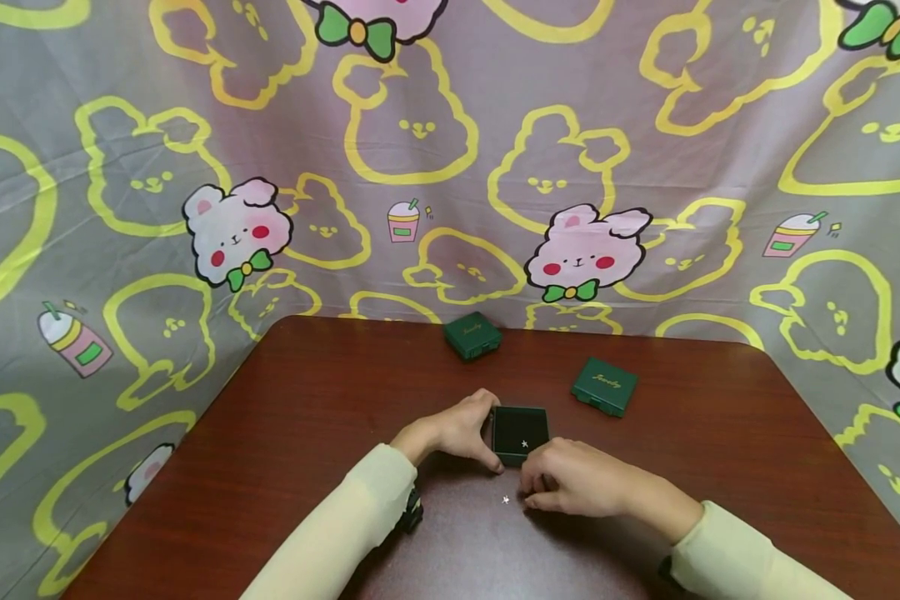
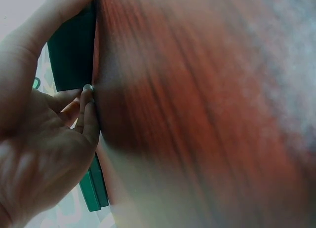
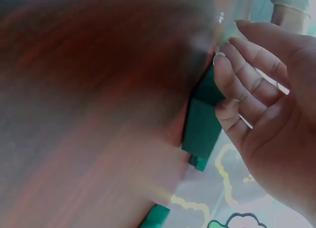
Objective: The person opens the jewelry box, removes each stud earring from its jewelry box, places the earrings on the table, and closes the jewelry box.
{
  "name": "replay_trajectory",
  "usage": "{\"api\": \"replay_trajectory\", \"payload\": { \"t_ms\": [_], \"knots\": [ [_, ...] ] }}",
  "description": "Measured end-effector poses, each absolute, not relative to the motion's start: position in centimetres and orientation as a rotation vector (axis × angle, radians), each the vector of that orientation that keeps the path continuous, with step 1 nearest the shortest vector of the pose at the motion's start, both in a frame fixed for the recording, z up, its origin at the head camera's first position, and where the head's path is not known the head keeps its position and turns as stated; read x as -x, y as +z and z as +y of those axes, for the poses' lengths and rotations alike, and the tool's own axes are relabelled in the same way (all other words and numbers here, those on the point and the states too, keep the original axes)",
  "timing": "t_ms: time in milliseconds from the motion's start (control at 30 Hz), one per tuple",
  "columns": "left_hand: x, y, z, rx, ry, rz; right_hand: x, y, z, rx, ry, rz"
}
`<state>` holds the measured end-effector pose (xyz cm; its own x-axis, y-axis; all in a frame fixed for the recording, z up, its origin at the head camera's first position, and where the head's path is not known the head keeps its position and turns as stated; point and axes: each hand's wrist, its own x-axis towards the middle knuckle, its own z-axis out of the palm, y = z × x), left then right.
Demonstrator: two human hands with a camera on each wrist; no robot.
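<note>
A small green box [image 1: 521,460] with a black inside stands open at mid table. One small silvery star-shaped piece [image 1: 524,443] lies in it, near the front. My left hand [image 1: 461,429] grips the box's left side, thumb at the front corner and fingers at the back one; in the left wrist view the green wall [image 2: 73,50] sits between thumb and fingers. A second star-shaped piece [image 1: 506,500] lies on the table before the box. My right hand [image 1: 581,479] hovers just right of it, fingers loosely bent, thumb apart from them in the right wrist view, holding nothing.
Two closed green boxes with gold lettering stand farther back: one box [image 1: 472,336] near the table's back edge, another box [image 1: 604,387] to the right. The brown wooden table [image 1: 285,467] meets a patterned cloth [image 1: 450,167] hanging behind and at both sides.
</note>
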<state>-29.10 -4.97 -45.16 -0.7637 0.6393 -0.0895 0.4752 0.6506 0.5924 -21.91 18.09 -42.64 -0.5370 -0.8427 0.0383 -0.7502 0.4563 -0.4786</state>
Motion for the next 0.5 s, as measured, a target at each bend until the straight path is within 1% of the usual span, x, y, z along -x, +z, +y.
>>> {"api": "replay_trajectory", "payload": {
  "t_ms": [300, 500],
  "knots": [
    [29.2, -45.2, -5.0, -0.883, 0.817, 2.571, 22.6, -41.7, 18.7, 1.401, -0.691, 2.525],
    [29.2, -45.2, -4.9, -0.891, 0.807, 2.576, 23.0, -41.4, 19.2, 1.351, -0.693, 2.529]
  ]
}}
